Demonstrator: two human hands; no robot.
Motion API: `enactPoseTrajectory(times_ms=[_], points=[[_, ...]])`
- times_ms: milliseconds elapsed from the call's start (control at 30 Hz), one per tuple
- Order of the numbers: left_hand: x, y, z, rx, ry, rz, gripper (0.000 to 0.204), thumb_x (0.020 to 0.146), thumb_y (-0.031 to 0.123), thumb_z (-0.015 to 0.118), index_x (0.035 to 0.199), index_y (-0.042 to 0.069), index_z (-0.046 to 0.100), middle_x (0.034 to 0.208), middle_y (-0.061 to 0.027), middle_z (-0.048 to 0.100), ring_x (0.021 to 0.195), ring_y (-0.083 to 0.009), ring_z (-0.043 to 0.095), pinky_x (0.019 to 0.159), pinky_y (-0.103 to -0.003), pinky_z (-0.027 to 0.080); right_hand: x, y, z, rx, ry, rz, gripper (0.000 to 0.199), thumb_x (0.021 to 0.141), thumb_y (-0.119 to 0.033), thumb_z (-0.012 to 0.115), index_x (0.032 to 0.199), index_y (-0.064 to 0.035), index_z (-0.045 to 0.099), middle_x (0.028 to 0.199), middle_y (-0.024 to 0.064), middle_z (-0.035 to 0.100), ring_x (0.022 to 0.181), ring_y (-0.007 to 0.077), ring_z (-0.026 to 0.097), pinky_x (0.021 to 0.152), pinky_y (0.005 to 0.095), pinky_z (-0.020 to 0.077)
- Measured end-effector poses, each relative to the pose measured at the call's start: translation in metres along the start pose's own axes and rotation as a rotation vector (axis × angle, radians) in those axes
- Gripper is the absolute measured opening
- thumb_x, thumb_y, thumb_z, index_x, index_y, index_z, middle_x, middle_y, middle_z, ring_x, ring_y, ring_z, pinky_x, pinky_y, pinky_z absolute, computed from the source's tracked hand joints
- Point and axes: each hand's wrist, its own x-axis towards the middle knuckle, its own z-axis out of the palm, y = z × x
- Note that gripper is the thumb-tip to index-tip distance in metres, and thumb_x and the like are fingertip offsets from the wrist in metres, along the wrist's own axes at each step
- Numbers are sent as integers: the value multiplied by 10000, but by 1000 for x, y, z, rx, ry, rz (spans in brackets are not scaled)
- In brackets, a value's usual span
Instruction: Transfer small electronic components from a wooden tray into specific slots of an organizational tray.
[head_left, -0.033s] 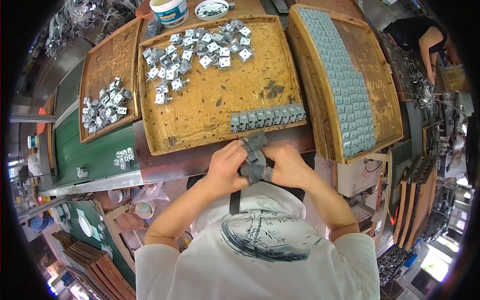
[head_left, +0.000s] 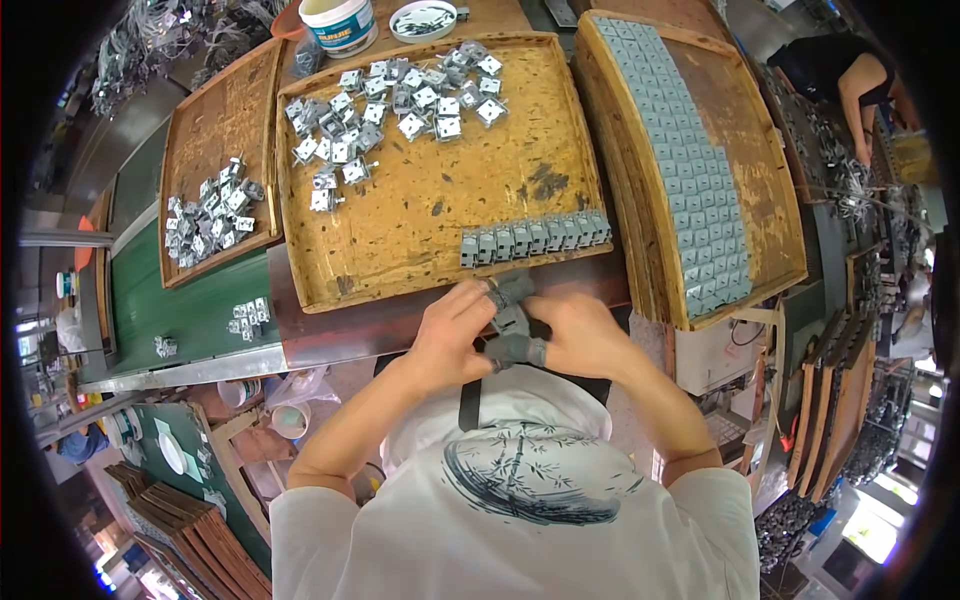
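My left hand [head_left: 452,338] and my right hand [head_left: 585,335] meet just below the near edge of the middle wooden tray [head_left: 450,190]. Grey covers sit on my fingertips. Together the fingers pinch a small grey metal part [head_left: 512,295]. Just beyond it, a row of the same grey parts [head_left: 535,238] lines the tray's near rim. At the far end of that tray lies a loose pile of silvery parts [head_left: 400,100].
A right-hand tray [head_left: 760,170] carries several neat columns of grey parts [head_left: 690,170]. The left tray [head_left: 215,110] holds a smaller pile [head_left: 208,218]. A few parts [head_left: 248,316] lie on the green belt [head_left: 170,310]. A white tub [head_left: 340,22] stands behind. Another person [head_left: 840,75] works at far right.
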Motion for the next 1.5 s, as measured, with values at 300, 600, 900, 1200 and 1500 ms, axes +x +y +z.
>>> enactPoseTrajectory(times_ms=[300,600,900,1200,1500], points=[[6,-98,-43,-235,41,-549,471,813,-113,581,1271,-4,583,1107,-20,477,1002,-140,543,871,-237,459,-32,134,-177,84,857,443,232,902,-115,565,1058,0,691,775,47,656,678,111,583,626,276,462],[5,-124,-25,-221,-137,-567,612,741,74,644,1342,15,543,1217,-171,555,1122,-326,536,992,-369,431,29,221,-207,-107,739,432,320,870,-240,627,1112,-51,720,797,47,638,698,153,563,610,328,449],[-87,-86,-120,820,568,-586,400,677,1,605,1070,72,617,1025,-180,570,998,-393,557,834,-466,482,21,259,-230,470,911,429,257,894,-149,685,1082,19,634,1017,76,662,878,146,610,755,279,471],[-243,-190,-244,336,996,-1279,259,852,170,566,1041,14,650,869,-157,673,804,-333,634,739,-412,500,21,108,-127,882,872,46,356,969,-81,598,1315,-16,545,1095,80,644,878,141,613,741,295,512],[-150,-96,-212,-265,1199,-608,256,895,-10,532,1142,-19,601,1058,-105,679,906,-171,656,741,-266,522,19,26,-20,955,618,75,323,870,-1,649,1191,-4,612,1018,73,645,794,160,653,706,304,563]])
